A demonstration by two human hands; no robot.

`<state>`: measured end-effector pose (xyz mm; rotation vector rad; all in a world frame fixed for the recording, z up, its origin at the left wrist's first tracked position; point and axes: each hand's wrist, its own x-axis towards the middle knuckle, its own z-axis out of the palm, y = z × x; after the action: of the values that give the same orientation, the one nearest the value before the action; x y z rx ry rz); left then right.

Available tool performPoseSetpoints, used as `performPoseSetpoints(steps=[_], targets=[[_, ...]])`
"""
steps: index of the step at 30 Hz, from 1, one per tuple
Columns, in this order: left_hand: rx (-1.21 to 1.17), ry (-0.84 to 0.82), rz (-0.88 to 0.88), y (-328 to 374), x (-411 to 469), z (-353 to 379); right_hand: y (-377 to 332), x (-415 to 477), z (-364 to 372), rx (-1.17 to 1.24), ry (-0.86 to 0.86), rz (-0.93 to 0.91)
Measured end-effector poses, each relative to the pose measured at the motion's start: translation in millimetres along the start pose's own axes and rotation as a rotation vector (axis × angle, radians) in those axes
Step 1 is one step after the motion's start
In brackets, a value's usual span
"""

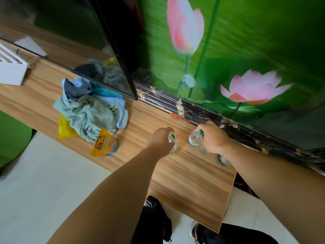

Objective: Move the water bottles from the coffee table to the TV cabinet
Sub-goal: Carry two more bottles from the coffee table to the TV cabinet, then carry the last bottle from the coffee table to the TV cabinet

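Note:
Clear water bottles with green caps stand on the wooden TV cabinet point(191, 184). My left hand point(161, 140) is closed around the top of one bottle point(173, 146) that rests upright on the cabinet. My right hand point(213, 138) grips two bottles by their necks: one point(193, 138) to its left and another point(203, 149) below the palm. A further bottle point(222, 160) stands partly hidden under my right forearm.
A heap of blue and grey cloths point(91, 110) with yellow packaging point(103, 143) lies to the left. A black TV point(112, 50) stands at the back left, a white box point(12, 71) at far left. The flowered wall point(246, 59) rises behind; the cabinet's right end point(226, 208) is near.

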<state>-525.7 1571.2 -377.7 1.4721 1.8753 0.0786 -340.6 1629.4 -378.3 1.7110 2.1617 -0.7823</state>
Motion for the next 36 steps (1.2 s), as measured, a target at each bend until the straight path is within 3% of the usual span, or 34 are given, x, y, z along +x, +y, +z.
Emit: performPoseSetpoints(steps=[5, 12, 16, 20, 28, 36], targets=[[-0.036, -0.047, -0.031, 3, -12, 1, -5, -6, -18, -0.058, 0.025, -0.014], [-0.056, 0.008, -0.068, 32, -54, -39, -22, -50, -79, -0.128, 0.065, -0.092], [-0.126, 0.147, -0.085, 57, -93, -67, -38, -78, -122, -0.158, 0.1, -0.203], [-0.215, 0.374, -0.218, 79, -147, -86, -68, -115, -147, -0.127, 0.127, -0.391], [-0.316, 0.683, -0.467, 99, -297, -84, -113, -220, -153, -0.05, 0.129, -0.74], [-0.373, 0.895, -0.747, 87, -487, -48, -169, -346, -122, -0.206, 0.068, -1.042]])
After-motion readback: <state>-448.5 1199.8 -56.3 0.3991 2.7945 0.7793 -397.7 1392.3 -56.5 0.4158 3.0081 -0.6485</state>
